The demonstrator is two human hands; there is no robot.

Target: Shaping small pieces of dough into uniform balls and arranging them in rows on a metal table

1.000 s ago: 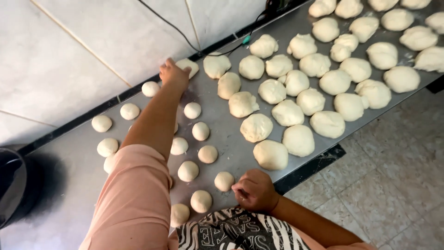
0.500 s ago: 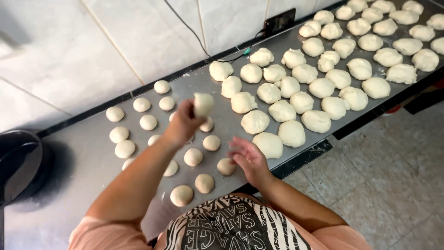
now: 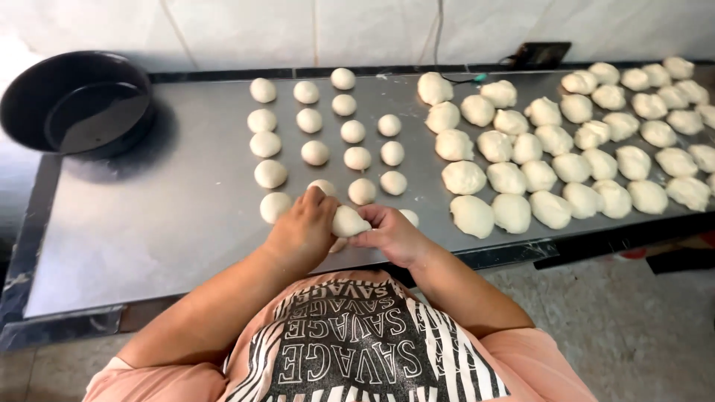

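Observation:
Both of my hands meet over the front edge of a metal table [image 3: 149, 223]. A pale lump of dough [image 3: 348, 221] sits between them: my left hand [image 3: 302, 229] cups it from the left and my right hand [image 3: 391, 232] pinches it from the right. Just beyond my hands lie several small round dough balls [image 3: 314, 152] in neat rows. To the right lie several larger, rougher dough pieces [image 3: 521, 149], spread across the table to its right end.
A black round pan [image 3: 78, 100] stands at the table's back left corner. A dark cable and a small black box [image 3: 540, 53] lie along the tiled wall at the back. Tiled floor [image 3: 633, 327] shows at the lower right.
My left hand reached to the far side of the table, picked up a large dough piece and carried it back. My right hand rose from the table edge and now holds it too.

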